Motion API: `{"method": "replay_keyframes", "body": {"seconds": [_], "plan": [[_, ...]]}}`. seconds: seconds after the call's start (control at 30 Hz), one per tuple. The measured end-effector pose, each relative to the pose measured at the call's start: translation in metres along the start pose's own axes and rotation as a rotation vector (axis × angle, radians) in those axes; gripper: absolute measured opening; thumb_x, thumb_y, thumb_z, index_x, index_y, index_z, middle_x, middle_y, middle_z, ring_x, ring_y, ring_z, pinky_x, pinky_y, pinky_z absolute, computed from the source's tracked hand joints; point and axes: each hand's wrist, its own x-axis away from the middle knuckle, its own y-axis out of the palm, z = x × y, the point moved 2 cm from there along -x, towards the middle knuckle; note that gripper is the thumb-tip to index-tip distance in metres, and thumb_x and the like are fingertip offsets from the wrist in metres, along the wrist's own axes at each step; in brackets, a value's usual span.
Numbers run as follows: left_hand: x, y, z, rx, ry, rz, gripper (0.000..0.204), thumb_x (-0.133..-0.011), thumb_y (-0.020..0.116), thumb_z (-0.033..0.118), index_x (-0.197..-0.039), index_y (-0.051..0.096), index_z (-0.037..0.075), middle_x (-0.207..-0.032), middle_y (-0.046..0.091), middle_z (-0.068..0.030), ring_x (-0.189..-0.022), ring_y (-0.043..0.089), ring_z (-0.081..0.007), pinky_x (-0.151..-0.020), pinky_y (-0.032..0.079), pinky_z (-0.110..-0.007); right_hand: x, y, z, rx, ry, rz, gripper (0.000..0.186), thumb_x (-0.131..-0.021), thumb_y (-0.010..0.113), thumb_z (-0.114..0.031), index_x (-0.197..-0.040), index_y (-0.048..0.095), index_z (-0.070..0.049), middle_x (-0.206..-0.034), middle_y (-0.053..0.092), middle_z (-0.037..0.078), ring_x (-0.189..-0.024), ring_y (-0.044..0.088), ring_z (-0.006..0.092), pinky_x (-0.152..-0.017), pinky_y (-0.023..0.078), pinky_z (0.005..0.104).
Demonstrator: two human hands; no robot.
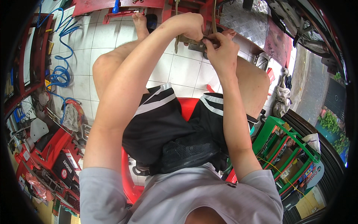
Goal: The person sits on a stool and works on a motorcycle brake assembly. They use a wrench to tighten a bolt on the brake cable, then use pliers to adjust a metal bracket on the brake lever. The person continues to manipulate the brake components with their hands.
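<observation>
I sit on a red plastic stool (186,106) with both arms stretched forward. My left hand (188,25) is closed around a small dull metal part (194,44) held above the white tiled floor (184,71). My right hand (220,47) pinches the same part from the right side, fingertips pressed at its top edge. A thin upright strap or rod (214,16) rises from the part between my hands. The part's underside is mostly hidden by my fingers.
A coiled blue air hose (59,72) lies at the left beside red tool trays (56,149). A metal tread-plate ramp (246,20) stands ahead right. A green rack (287,149) holding boxes is at my right, rags (282,97) behind it.
</observation>
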Motion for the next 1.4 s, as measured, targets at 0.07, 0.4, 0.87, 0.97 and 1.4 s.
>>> {"method": "replay_keyframes", "body": {"seconds": [0.07,0.4,0.87,0.97,1.4], "plan": [[-0.002,0.002,-0.003,-0.011,0.017,0.031,0.034,-0.069,0.068,0.014,-0.099,0.070,-0.002,-0.088,0.070,-0.0166,-0.072,0.069,-0.0232,-0.065,0.054,-0.033,0.000,-0.001,-0.004,0.000,0.017,-0.015,0.008,-0.077,0.069,-0.003,-0.082,0.066,0.003,-0.065,0.066,0.010,-0.060,0.068,0.0155,-0.056,0.050,0.0232],[-0.001,0.000,-0.002,0.010,0.031,0.028,0.034,-0.070,0.066,0.011,-0.099,0.068,-0.006,-0.083,0.069,-0.0172,-0.063,0.069,-0.0227,-0.061,0.055,-0.031,-0.002,-0.001,0.008,-0.051,0.034,-0.015,0.013,-0.076,0.071,-0.004,-0.087,0.068,0.002,-0.064,0.065,0.009,-0.055,0.065,0.0130,-0.056,0.049,0.0230],[-0.007,0.002,-0.005,-0.032,0.017,0.010,0.033,-0.073,0.061,0.009,-0.104,0.069,0.001,-0.089,0.070,-0.0177,-0.080,0.068,-0.0270,-0.068,0.054,-0.034,0.002,0.000,-0.010,0.005,-0.078,0.062,0.017,-0.069,0.072,-0.002,-0.085,0.068,-0.001,-0.066,0.064,0.005,-0.058,0.061,0.0095,-0.058,0.048,0.0212],[-0.010,0.003,-0.007,-0.013,0.004,0.002,0.031,-0.075,0.060,0.010,-0.104,0.070,0.003,-0.089,0.070,-0.0174,-0.078,0.067,-0.0270,-0.068,0.054,-0.034,0.001,0.001,-0.008,-0.021,-0.042,0.042,0.017,-0.069,0.073,-0.002,-0.085,0.067,-0.001,-0.066,0.064,0.005,-0.058,0.061,0.0093,-0.058,0.048,0.0213],[-0.011,0.003,-0.008,0.020,-0.029,-0.014,0.032,-0.073,0.057,0.006,-0.103,0.069,-0.001,-0.085,0.070,-0.0176,-0.072,0.068,-0.0259,-0.069,0.053,-0.033,0.002,0.001,-0.004,-0.041,-0.002,-0.033,0.013,-0.073,0.068,0.000,-0.086,0.067,0.002,-0.069,0.067,0.011,-0.062,0.066,0.0155,-0.061,0.050,0.0249]]}}
